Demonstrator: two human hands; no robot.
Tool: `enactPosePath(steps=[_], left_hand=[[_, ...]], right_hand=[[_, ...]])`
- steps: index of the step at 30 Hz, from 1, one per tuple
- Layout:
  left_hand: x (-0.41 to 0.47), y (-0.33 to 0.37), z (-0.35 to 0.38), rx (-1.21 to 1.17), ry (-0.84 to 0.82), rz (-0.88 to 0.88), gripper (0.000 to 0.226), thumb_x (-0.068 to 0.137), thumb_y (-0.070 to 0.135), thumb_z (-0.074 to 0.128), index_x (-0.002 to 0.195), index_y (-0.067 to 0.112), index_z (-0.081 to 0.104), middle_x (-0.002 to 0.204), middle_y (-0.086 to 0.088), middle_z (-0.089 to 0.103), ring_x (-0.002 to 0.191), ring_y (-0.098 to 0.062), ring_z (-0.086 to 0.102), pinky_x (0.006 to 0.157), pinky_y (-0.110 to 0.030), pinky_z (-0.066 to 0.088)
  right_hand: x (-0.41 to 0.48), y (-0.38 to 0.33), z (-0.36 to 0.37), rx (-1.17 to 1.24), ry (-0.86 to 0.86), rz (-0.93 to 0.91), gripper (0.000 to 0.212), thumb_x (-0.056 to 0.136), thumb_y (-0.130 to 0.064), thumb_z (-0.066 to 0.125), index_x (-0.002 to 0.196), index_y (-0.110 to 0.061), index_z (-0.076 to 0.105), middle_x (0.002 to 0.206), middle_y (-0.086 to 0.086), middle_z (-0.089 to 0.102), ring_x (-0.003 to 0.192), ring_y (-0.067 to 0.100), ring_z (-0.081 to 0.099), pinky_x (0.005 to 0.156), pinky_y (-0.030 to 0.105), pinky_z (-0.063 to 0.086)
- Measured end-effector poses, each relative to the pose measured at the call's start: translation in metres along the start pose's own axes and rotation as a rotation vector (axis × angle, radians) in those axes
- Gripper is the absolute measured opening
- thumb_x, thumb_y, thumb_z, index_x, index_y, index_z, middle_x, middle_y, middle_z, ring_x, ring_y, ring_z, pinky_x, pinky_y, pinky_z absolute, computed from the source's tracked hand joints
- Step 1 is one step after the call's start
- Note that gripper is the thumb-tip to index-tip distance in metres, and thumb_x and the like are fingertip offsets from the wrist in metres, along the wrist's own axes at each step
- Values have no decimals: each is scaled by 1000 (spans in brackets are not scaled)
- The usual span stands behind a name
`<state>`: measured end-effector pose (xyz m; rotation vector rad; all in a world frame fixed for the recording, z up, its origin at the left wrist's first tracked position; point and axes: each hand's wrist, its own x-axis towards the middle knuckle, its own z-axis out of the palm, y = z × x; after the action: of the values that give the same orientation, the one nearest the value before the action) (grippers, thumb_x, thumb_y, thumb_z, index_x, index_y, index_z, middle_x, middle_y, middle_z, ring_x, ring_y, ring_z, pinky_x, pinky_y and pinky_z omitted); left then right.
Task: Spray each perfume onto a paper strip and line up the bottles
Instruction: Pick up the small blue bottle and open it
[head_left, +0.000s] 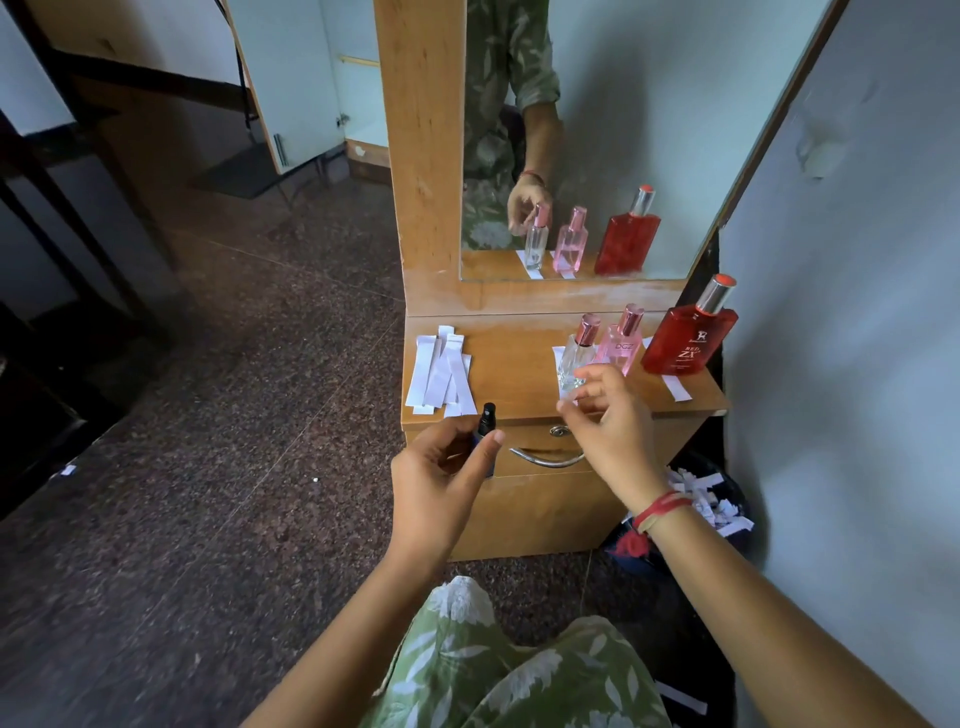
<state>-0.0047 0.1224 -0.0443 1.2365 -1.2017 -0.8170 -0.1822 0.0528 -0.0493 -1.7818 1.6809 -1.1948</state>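
On the small wooden dresser top (519, 374) three perfume bottles stand in a row: a clear bottle (574, 358), a pink bottle (621, 345) and a large red bottle (688, 338), each on a white paper strip. A pile of fresh paper strips (441, 371) lies at the top's left end. My left hand (441, 473) holds a small dark spray bottle (487, 418) upright in front of the dresser's front edge. My right hand (608, 415) hovers just in front of the clear bottle with its fingers apart and nothing clearly in them.
A mirror (597, 130) rises behind the bottles and reflects them. The drawer with a metal handle (545, 457) is below the top. A dark bin full of used strips (711, 504) stands on the floor at the right, against the wall.
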Motion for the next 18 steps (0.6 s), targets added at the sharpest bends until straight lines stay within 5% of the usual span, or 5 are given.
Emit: enactPosePath(steps=[6, 10, 15, 18], left_hand=[[3, -6, -13, 22, 46, -4, 8, 82, 20, 73, 79, 15, 68, 66, -6, 67, 60, -2, 56, 60, -34, 51], [7, -9, -23, 17, 51, -8, 12, 81, 28, 73, 84, 18, 70, 68, -4, 67, 62, -6, 59, 64, -43, 56], [10, -17, -35, 42, 85, -17, 9, 83, 22, 73, 87, 14, 71, 70, -12, 68, 61, -6, 61, 64, -43, 56], [11, -16, -36, 39, 78, -12, 7, 82, 20, 73, 87, 15, 70, 67, -7, 66, 59, -1, 58, 61, -34, 55]], right_hand=[[4, -29, 48, 112, -144, -75, 23, 83, -8, 68, 105, -11, 58, 84, -1, 64, 74, 4, 61, 68, 7, 45], [25, -56, 88, 106, -166, -89, 18, 80, -2, 64, 98, -6, 63, 87, 5, 63, 76, 18, 62, 71, 30, 52], [49, -72, 116, 35, -231, -108, 14, 81, -2, 62, 94, -7, 67, 97, 8, 69, 81, 21, 66, 67, 19, 46], [56, -75, 125, 6, -266, -94, 16, 82, -2, 62, 96, -6, 69, 95, 10, 69, 84, 20, 64, 72, 24, 49]])
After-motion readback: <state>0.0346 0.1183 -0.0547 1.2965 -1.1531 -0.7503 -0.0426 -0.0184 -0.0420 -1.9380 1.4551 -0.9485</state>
